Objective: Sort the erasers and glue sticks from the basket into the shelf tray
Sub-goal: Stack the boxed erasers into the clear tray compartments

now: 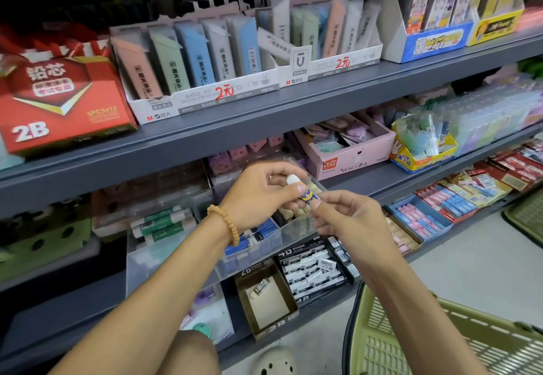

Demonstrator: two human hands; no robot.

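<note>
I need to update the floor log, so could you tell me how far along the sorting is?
Done: the clear shelf tray already holds glue sticks and erasers. In hand: left hand and right hand together hold one eraser above the tray. Left: unclear; the green basket's contents are hidden.

Stationery shelves as I see them through the head camera.

On the top shelf (264, 116) I see a red 2B lead box (63, 104) at the left, two white display boxes of pastel lead cases (202, 57) marked with red prices, and a blue display box (435, 38) at the right. One shelf down stand a pink box (349, 154) and a yellow box (423, 152). On the lowest shelf sits a black 4B box (314, 270) beside a brown 2B box (266, 301).
</note>
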